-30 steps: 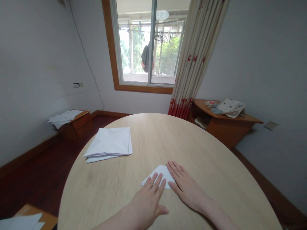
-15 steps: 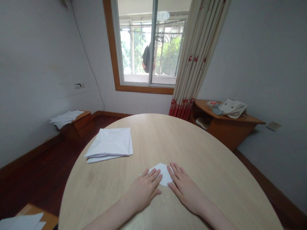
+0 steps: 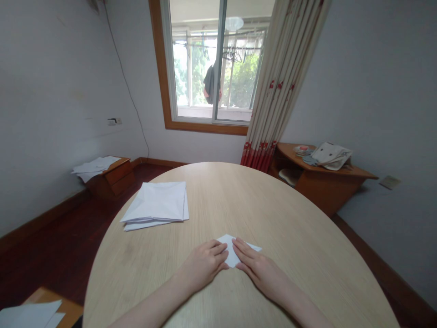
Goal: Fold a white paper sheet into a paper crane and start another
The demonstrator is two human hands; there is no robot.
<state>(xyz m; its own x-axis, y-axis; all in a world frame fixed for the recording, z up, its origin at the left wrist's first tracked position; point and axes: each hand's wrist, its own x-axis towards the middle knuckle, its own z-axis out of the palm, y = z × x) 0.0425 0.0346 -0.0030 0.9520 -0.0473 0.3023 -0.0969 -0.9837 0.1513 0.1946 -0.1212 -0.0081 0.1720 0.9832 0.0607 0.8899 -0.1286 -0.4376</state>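
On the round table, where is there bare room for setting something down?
The table shows bare wood between the right hand and the right edge, between the paper stack and the left hand, and beyond the folded paper. Crowded: the folded paper, with both hands on it, and where the paper stack lies.

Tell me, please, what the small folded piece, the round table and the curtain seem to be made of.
The small folded piece looks like matt white paper, given its flat face and straight edges. The round table seems wood or wood-look laminate, smooth with a faint sheen; fine grain shows. The curtain looks like matt cloth, hanging in soft folds; its fibre can't be told.
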